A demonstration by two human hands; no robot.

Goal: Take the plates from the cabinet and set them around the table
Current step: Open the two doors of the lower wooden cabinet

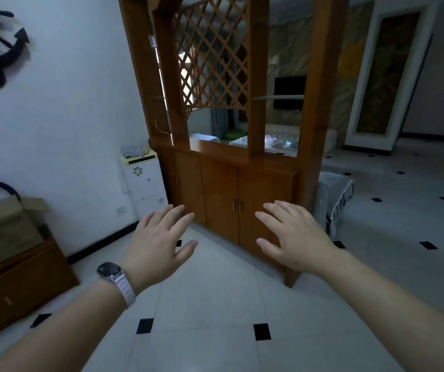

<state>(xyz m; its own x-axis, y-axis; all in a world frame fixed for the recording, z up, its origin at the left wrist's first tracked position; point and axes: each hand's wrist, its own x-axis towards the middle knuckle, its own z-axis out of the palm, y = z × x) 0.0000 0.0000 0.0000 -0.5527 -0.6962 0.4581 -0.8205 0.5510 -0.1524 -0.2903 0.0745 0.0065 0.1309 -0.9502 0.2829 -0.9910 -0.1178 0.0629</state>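
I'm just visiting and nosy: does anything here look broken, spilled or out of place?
Nothing stands out. The wooden cabinet has its doors shut, the tiled floor shows no spill, and both the left hand and right hand are open and empty.

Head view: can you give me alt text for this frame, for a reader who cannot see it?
Two empty, open hands, the left hand with a watch on its wrist and the right hand, reach toward the closed doors of a wooden cabinet with a lattice screen above. White floor tiles lie below; no plates are visible.
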